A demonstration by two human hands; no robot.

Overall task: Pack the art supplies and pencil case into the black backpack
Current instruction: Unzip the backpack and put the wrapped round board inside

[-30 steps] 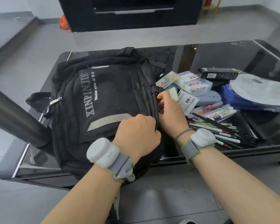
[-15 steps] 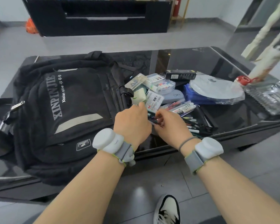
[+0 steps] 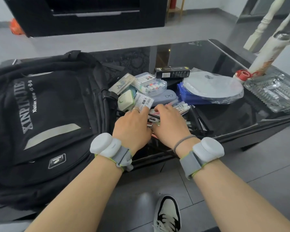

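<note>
The black backpack lies flat on the left of the glass table, logo side up. Right of it is a heap of art supplies: loose pens and markers, a grey-blue pencil case with a glasses print, a green box, a clear box of paints, a black carton and a bagged white palette. My left hand and my right hand meet over the pens, fingers curled around a bundle of them. My thumbs are hidden.
A clear plastic pack and a red-capped paper roll sit at the table's right end. A black cabinet stands across the floor. My shoe is below the table's near edge.
Both hands left the backpack's zipper edge and moved right onto the pens, closing in on them. The view shifted right.
</note>
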